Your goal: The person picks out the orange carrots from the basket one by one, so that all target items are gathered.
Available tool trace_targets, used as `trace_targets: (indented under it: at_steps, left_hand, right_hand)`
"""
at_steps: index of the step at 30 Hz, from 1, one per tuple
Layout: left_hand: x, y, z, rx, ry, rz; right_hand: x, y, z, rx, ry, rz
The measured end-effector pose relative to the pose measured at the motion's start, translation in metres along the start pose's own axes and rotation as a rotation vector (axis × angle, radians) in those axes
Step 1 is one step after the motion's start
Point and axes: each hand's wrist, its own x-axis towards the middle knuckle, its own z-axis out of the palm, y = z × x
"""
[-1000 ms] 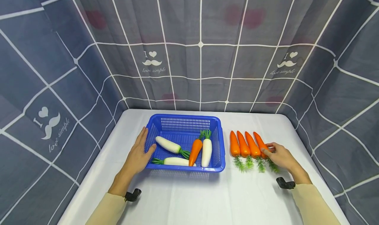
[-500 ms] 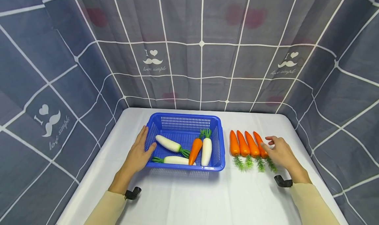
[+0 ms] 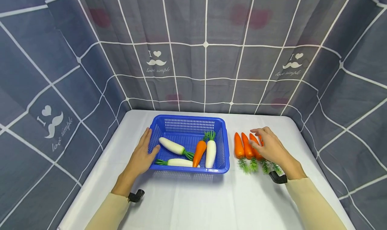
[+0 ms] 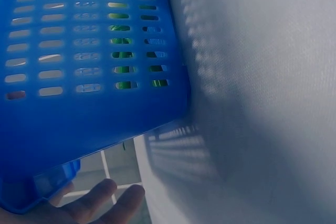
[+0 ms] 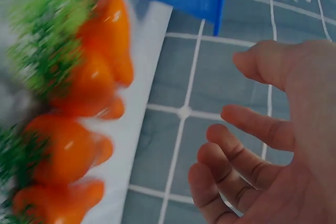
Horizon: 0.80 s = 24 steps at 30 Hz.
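Observation:
In the head view, the left hand (image 3: 142, 155) rests against the left side of a blue plastic basket (image 3: 193, 169), its fingers extended and the thumb at the rim. Three white radishes (image 3: 210, 155) and one carrot (image 3: 200, 152) lie inside the basket. To its right, several orange carrots (image 3: 239, 146) with leafy green tops lie side by side. Above the right-hand carrots is the right hand (image 3: 272, 149), partly hiding them. Its thumb and fingers are apart with nothing between them, as the right wrist view also shows.
A white cloth (image 3: 193, 199) covers the table under everything. Grey checked curtains (image 3: 223, 62) stand close around the back and both sides. Each wrist carries a small black camera (image 3: 277, 178).
The right hand has let go of the rightmost carrot, lifted with spread fingers, and moved left over the row. The left hand stays at the basket.

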Motion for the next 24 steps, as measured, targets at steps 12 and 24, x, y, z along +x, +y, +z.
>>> trace_targets:
  at_steps: [12, 24]
  left_hand:
    - [0.002, 0.002, 0.002, -0.008, 0.001, 0.009]
    - [0.000, 0.001, 0.002, 0.007, 0.012, -0.004]
  right_hand:
    - [0.031, -0.051, 0.008, -0.029, -0.128, -0.134]
    - [0.070, -0.095, 0.024, -0.047, -0.269, -0.259]
